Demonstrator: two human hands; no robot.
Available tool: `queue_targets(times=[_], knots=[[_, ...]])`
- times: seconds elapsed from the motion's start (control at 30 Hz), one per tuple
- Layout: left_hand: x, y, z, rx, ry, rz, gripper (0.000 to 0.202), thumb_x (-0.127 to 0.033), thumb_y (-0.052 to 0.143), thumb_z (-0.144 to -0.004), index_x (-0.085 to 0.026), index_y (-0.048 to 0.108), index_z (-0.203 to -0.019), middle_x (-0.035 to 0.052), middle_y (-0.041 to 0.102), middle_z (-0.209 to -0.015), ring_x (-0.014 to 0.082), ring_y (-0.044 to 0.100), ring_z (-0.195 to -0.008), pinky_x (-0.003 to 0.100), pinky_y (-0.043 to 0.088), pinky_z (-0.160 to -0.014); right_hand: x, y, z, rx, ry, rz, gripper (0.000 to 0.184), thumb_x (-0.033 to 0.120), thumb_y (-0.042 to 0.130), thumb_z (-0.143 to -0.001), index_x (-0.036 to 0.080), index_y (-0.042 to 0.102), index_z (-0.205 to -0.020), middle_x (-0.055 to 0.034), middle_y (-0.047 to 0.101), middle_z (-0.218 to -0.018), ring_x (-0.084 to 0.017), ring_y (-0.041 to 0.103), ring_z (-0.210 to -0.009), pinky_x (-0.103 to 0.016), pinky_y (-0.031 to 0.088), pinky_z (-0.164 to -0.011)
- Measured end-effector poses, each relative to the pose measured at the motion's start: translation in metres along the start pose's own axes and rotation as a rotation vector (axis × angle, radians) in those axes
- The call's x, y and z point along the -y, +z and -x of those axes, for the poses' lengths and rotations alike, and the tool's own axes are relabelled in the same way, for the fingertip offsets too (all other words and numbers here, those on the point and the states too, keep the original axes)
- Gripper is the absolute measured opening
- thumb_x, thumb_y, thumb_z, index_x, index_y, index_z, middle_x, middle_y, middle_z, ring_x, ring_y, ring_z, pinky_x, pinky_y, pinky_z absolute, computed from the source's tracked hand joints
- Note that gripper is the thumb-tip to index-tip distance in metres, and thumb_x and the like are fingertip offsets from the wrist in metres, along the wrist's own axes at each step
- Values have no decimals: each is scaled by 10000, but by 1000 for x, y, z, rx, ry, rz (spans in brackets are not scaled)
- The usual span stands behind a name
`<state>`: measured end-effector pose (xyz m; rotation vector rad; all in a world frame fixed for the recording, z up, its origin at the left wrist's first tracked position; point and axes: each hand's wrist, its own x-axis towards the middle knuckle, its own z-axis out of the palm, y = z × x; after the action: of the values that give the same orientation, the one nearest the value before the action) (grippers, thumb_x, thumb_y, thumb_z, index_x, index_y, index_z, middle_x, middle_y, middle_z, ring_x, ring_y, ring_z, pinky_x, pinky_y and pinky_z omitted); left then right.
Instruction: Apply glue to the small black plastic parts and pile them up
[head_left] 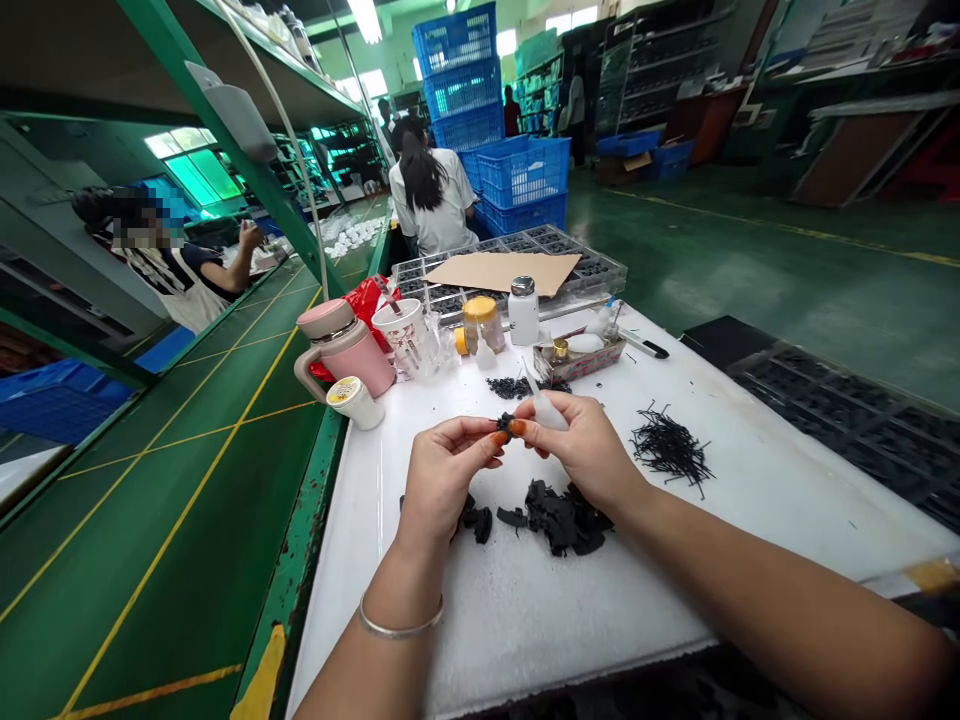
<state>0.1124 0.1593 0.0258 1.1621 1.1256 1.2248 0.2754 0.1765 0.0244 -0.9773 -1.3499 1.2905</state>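
Over the white tabletop my left hand (454,465) is closed, its thumb and fingertips pinching a small black part (505,424). My right hand (589,445) meets it there, thumb and finger on the same part. Tucked in the right hand is a small white squeeze bottle (550,410) with a thin nozzle pointing up. Below the hands lies a pile of black pieces (559,515), some partly hidden behind the left wrist. Beyond them are tiny black parts (517,387). Thin black pins (670,447) are heaped right of my right hand.
Along the back stand a pink mug (349,350), a white lidded tub (355,402), a plastic cup (409,335), a yellow-lidded jar (482,325), a pump bottle (523,312) and a small box (577,357). A knife (645,344) lies farther right. A green conveyor (187,480) runs left; co-workers sit beyond.
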Motion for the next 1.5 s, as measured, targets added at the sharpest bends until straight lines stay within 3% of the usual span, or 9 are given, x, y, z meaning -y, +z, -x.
queue_targets(times=[0.27, 0.57, 0.73, 0.97, 1.2, 1.5], knots=[[-2, 1, 1, 2, 28, -20, 183, -275, 768, -686, -144, 723, -804, 33, 707, -726, 119, 619, -628, 235, 517, -600, 1, 0, 1, -33, -76, 152, 295, 426, 722, -723, 143, 667, -783, 4, 584, -640, -124, 499, -588, -243, 388, -540], [0, 2, 2, -4, 91, -21, 143, -239, 772, -686, -157, 739, -798, 29, 718, -741, 123, 629, -644, 242, 516, -635, 4, -3, 8, -69, -253, 461, 211, 337, 635, -806, 162, 623, -688, 19, 549, -580, -116, 473, -565, -236, 351, -545], [3, 2, 2, 15, 55, 43, 136, -223, 783, -674, -162, 741, -788, 28, 727, -753, 120, 639, -648, 239, 528, -635, 6, -5, 6, -36, -273, 453, 189, 318, 639, -804, 162, 622, -697, 19, 555, -592, -112, 478, -563, -232, 351, -540], [4, 0, -1, 68, 3, 83, 117, -210, 789, -667, -164, 749, -767, 30, 732, -734, 113, 639, -627, 219, 528, -611, 6, -9, 2, 131, -215, 422, 263, 350, 594, -841, 142, 651, -691, -1, 607, -594, -119, 525, -553, -235, 363, -528], [3, 0, -2, 118, -79, 116, 111, -213, 794, -666, -162, 753, -755, 18, 725, -689, 85, 629, -591, 179, 517, -587, 8, -10, 5, 66, -336, 556, 259, 283, 593, -826, 122, 655, -632, 0, 589, -564, -95, 481, -517, -237, 309, -505], [1, 2, -2, 135, -91, 122, 105, -213, 787, -675, -169, 756, -764, 17, 725, -686, 78, 623, -586, 163, 512, -575, 9, -11, 6, 64, -280, 528, 306, 312, 593, -823, 114, 645, -596, 1, 560, -530, -90, 455, -492, -238, 284, -477]])
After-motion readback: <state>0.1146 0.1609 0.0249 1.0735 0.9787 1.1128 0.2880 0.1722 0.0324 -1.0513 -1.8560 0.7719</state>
